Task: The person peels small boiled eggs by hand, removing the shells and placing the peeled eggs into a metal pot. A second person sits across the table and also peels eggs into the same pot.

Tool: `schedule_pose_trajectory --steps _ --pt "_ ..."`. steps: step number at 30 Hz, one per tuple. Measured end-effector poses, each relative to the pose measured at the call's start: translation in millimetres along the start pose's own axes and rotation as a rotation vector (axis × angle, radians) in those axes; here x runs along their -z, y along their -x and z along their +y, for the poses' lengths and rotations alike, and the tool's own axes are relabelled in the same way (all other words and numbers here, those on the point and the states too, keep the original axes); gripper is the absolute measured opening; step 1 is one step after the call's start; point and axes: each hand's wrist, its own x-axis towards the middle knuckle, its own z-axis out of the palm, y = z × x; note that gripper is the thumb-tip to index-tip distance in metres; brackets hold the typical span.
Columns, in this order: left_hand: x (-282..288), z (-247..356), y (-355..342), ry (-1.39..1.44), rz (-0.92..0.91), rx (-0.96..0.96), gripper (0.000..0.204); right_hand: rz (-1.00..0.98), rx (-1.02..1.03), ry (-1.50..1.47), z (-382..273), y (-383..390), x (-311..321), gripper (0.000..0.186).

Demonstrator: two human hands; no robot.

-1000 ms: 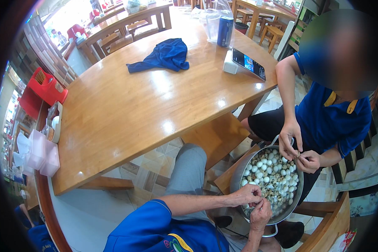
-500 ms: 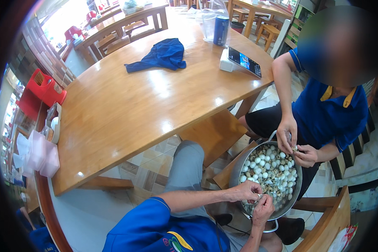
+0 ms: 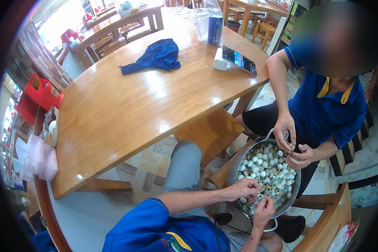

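Note:
A large metal pot (image 3: 231, 175) holds many small white peeled eggs, quail eggs by their size, mixed with brown speckled shells. Over its near left side is my left hand (image 3: 242, 189), its thumb and fingertips pinched together. Close to it, above the near rim, my right hand (image 3: 263, 211) is closed with its fingertips turned toward the left. A small pale bit shows by the right fingertips; what either hand pinches is too small to tell. Across the pot, a co-worker's two hands (image 3: 297, 156) pick at a small brownish piece, apparently a speckled egg.
A wooden table (image 3: 126, 122) fills the left and middle, bearing a blue cloth (image 3: 155, 56), a phone (image 3: 239, 61) propped on a white block, a blue can (image 3: 215, 30) and a plastic cup. Pink tissue boxes (image 3: 36, 153) stand left. A wooden chair (image 3: 327, 218) is right of the pot.
My two hands have drawn slightly apart; the left has shifted up and left. The co-worker's fingers have shifted around their piece. The whole view has moved slightly.

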Motion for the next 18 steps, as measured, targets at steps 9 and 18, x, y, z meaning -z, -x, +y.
schedule_pose_trajectory --steps 9,18 --pt "0.1 2.7 1.5 -0.106 0.013 -0.044 0.014 -0.098 0.185 -0.015 -23.9 -9.0 -1.2 0.011" --pt "-4.4 1.4 10.1 -0.135 0.041 -0.097 0.015 -0.038 0.240 0.054 -25.2 -4.6 -3.0 0.006"
